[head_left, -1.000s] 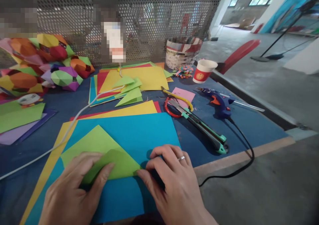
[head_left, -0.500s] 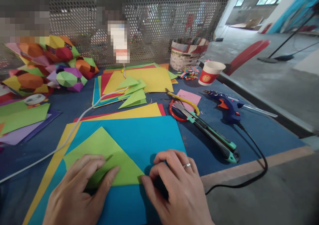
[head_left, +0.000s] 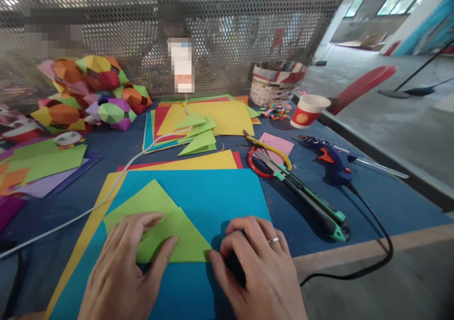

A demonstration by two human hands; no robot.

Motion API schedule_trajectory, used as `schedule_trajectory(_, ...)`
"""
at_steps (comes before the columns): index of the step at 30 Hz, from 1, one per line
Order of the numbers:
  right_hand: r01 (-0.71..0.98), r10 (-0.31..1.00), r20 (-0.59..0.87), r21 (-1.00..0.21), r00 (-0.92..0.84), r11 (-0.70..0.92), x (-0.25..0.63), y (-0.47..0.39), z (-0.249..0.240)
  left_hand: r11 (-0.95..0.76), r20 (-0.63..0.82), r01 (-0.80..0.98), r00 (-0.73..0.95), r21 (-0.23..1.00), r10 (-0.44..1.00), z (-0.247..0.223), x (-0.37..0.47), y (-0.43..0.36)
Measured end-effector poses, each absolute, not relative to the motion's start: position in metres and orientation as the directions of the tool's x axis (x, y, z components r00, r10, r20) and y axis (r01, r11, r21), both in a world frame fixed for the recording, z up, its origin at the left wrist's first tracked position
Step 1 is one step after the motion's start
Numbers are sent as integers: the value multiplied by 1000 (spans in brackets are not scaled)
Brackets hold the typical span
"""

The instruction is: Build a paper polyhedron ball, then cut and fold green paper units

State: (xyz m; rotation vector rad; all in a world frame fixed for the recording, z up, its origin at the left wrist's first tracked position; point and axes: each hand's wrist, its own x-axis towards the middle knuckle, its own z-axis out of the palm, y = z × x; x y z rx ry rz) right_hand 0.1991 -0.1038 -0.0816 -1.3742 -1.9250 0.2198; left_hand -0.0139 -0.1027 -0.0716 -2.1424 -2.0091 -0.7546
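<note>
A green sheet of paper [head_left: 189, 239], folded with a slanting edge and a point at the top, lies on a stack of larger sheets with a blue sheet [head_left: 205, 192] uppermost. My left hand [head_left: 122, 263] holds the paper's left part down, fingers curved over it and thumb on the folded flap. At the right corner of the paper, the thumb of my right hand [head_left: 258, 263] presses close to the curled forefinger. A ring shows on that hand. What lies under the left fingers is hidden.
Scissors [head_left: 260, 168], a box cutter [head_left: 308, 202] and a blue glue gun [head_left: 329, 159] lie on the right. A paper cup [head_left: 305, 117] and woven basket [head_left: 273, 90] stand behind. A white cable [head_left: 131, 159] crosses the stack; folded paper balls [head_left: 111, 114] sit back left.
The whole view has shifted, so things appear farther right and slightly lower. Both hands stay on the green paper in nearly the same pose.
</note>
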Motion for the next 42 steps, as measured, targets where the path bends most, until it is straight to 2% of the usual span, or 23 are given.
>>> schedule_trajectory(5, 744, 877, 459, -534, -143, 401, 199, -104, -81, -98, 374, 949, -23, 300, 927, -71, -11, -104)
schedule_trajectory(15, 751, 847, 487, -472, -213, 461, 206, -101, -84, -84, 367, 925, -63, 371, 928, -69, -4, -106)
schedule_trajectory(22, 743, 854, 485, -497, -190, 448, 204, -102, -84, -101, 451, 947, -50, 304, 891, -71, -4, -107)
schedule_trajectory(28, 739, 869, 473, -534, -143, 412, 200, -103, -84, -92, 443, 965, -27, 244, 896, -69, -6, -106)
schedule_trajectory(34, 739, 838, 508, -484, -198, 468, 204, -101, -84, -71, 474, 974, -40, 213, 880, -70, -10, -101)
schedule_trajectory(42, 752, 833, 517, -465, -198, 467, 204, -100, -85, -91, 440, 973, -12, 213, 898, -70, -12, -101)
